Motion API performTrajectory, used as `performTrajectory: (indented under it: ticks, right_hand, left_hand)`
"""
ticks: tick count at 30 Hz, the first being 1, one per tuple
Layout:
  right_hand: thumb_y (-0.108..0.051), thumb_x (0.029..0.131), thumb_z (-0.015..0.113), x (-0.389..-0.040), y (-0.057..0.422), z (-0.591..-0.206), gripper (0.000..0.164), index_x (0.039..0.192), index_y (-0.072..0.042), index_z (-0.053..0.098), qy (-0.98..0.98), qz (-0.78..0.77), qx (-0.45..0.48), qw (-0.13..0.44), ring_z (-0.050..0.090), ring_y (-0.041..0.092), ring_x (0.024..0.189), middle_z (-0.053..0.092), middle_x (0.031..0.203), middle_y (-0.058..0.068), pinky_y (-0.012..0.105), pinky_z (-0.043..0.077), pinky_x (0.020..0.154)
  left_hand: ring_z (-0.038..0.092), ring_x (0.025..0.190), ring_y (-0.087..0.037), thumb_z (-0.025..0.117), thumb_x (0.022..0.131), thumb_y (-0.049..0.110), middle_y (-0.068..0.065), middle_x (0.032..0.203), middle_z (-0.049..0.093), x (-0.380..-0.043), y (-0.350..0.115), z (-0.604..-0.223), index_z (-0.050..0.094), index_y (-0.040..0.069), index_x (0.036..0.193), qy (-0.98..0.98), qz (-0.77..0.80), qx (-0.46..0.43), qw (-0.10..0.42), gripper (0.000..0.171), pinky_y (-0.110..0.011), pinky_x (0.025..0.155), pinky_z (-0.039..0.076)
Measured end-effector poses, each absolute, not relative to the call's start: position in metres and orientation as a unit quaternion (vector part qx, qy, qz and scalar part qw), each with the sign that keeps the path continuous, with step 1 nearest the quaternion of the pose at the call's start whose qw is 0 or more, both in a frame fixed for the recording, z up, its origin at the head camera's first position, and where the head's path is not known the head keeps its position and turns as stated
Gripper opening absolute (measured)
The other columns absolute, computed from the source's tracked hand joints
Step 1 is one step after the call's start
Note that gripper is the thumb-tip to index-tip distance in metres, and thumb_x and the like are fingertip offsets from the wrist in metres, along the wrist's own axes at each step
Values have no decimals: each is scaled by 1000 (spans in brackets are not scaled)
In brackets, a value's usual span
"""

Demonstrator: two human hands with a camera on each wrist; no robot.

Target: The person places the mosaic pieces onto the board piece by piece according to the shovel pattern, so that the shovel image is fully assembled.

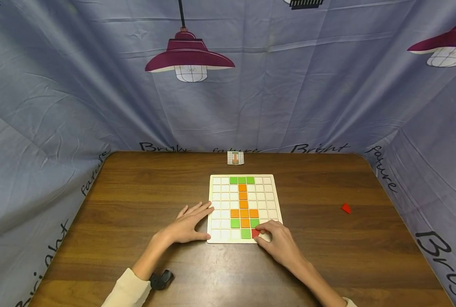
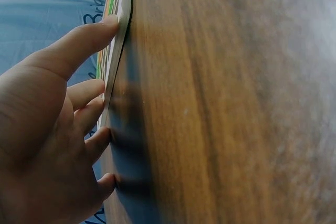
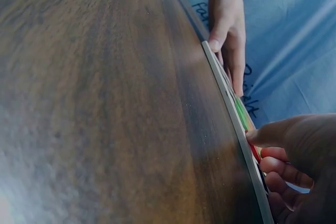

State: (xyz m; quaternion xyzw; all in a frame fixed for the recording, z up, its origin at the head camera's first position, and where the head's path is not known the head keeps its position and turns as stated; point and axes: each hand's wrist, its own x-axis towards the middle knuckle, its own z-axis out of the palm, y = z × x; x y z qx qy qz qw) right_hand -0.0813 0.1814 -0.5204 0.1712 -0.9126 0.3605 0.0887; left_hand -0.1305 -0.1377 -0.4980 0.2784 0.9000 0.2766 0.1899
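Observation:
A white grid board lies on the wooden table, with green tiles along its top row and orange tiles in a column below them. More orange and green tiles spread near its lower end. My right hand pinches a red tile between thumb and fingers in the bottom row, right beside a green tile. The right wrist view shows the thumb at the edge of that red tile. Fingers spread, my left hand rests against the board's left edge, thumb at the lower corner.
A small card with a printed grid pattern stands at the table's back edge, behind the board. A red piece lies on the table far to the right. Printed curtains surround the table's back and sides.

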Motion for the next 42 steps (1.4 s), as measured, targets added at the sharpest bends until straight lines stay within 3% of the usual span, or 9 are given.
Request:
performTrajectory:
  ticks: [10, 15, 20, 25, 30, 32, 36, 38, 42]
  right_hand:
    - [-4, 72, 89, -83, 202, -517, 26, 94, -10, 76, -906, 380, 155, 100, 59, 10, 76, 64, 84, -8, 28, 51, 68]
    - [-2, 75, 86, -88, 234, -512, 26, 98, -7, 76, -909, 381, 117, 120, 59, 14, 74, 65, 85, -2, 24, 50, 63]
    - [-4, 80, 83, -88, 277, -507, 26, 105, -4, 75, -914, 376, 71, 134, 62, 18, 81, 68, 95, 4, 15, 48, 70]
    - [-13, 86, 80, -88, 320, -504, 27, 110, -4, 74, -927, 345, 8, 150, 60, 9, 85, 69, 99, 9, 10, 44, 73]
    - [-23, 89, 77, -89, 358, -506, 32, 113, -3, 73, -938, 303, -82, 148, 53, 1, 82, 70, 101, 13, 26, 44, 72]
    - [-25, 90, 76, -89, 369, -509, 35, 115, 0, 72, -938, 296, -115, 140, 56, 8, 80, 71, 101, 16, 38, 45, 75]
    - [-25, 92, 74, -90, 385, -514, 40, 118, 5, 69, -935, 295, -153, 125, 64, 35, 85, 70, 104, 24, 58, 41, 84]
    - [-26, 93, 73, -91, 389, -516, 42, 119, 7, 67, -935, 295, -158, 118, 63, 45, 90, 69, 105, 26, 61, 39, 86]
    - [-27, 93, 72, -96, 389, -517, 45, 121, 8, 66, -939, 283, -158, 112, 59, 49, 98, 67, 107, 26, 63, 40, 83]
  left_hand:
    - [14, 150, -32, 74, 89, 37, -6, 164, 23, -131, -138, -499, 35, 13, 157, 900, 277, 280, 189, 82, -63, 115, 2]
    - [15, 150, -33, 75, 89, 37, -7, 163, 24, -131, -138, -499, 36, 12, 156, 899, 280, 281, 185, 81, -64, 115, 3]
    - [15, 150, -31, 74, 89, 37, -5, 164, 23, -130, -138, -500, 35, 14, 157, 900, 276, 279, 189, 81, -62, 116, 3]
    - [15, 150, -32, 75, 88, 38, -6, 164, 24, -131, -138, -499, 36, 13, 156, 901, 277, 276, 190, 83, -63, 115, 3]
    - [14, 150, -31, 75, 89, 38, -5, 164, 23, -131, -138, -499, 34, 14, 157, 900, 277, 276, 191, 83, -62, 116, 3]
    - [13, 150, -31, 74, 89, 38, -5, 164, 22, -131, -137, -499, 34, 14, 157, 900, 278, 277, 192, 83, -62, 116, 2]
    - [14, 150, -32, 74, 89, 37, -5, 164, 23, -131, -137, -499, 34, 13, 157, 898, 283, 279, 190, 83, -63, 115, 2]
    - [14, 150, -32, 74, 89, 38, -5, 164, 23, -131, -138, -499, 34, 14, 157, 898, 283, 279, 190, 83, -63, 115, 2]
    - [14, 150, -32, 74, 89, 37, -5, 164, 22, -131, -138, -499, 35, 14, 157, 899, 282, 278, 190, 82, -62, 115, 2]
